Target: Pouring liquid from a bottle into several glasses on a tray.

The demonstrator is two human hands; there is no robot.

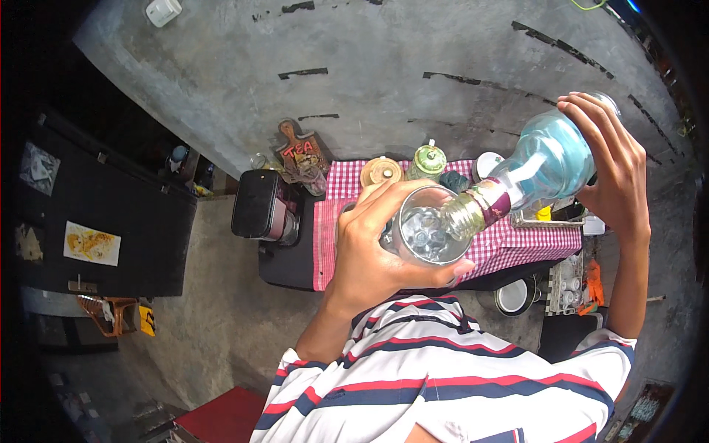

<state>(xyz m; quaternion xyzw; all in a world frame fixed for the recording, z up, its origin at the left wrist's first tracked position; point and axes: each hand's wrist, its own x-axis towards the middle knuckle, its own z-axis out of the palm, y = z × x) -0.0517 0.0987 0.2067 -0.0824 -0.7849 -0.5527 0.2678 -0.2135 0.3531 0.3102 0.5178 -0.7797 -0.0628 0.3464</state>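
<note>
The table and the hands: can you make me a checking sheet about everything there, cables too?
Surface: dark table, mostly under a red-and-white checked cloth.
Things in hand: clear glass; bluish bottle, tilted, its neck at the glass's mouth.
Clutter: black machine, wooden board and green jar.
Hands: left hand holds the glass; right hand holds the bottle.
Cables: thin green strand at the top edge, perhaps a cord.
Surroundings: grey wall; dark door with a picture.
</note>
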